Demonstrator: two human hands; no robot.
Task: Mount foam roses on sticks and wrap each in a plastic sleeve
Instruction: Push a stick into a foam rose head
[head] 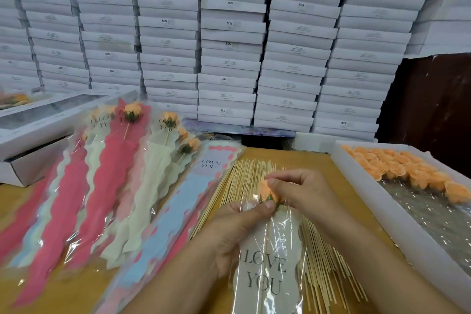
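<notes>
An orange foam rose (265,190) with a green calyx sits at the mouth of a clear plastic sleeve (267,262) with a cream insert printed "LOVE YOU". My right hand (300,191) pinches the rose from above. My left hand (237,227) grips the sleeve's open top just below the rose. Both hands are above a spread of wooden sticks (244,176) on the table. The rose's own stick is hidden inside the sleeve.
A white tray (377,201) at right holds several orange roses (407,168). Empty sleeves (178,214) and wrapped roses (132,112) lie fanned at left. An open white box (33,132) sits far left. Stacked white boxes (229,46) form a wall behind the table.
</notes>
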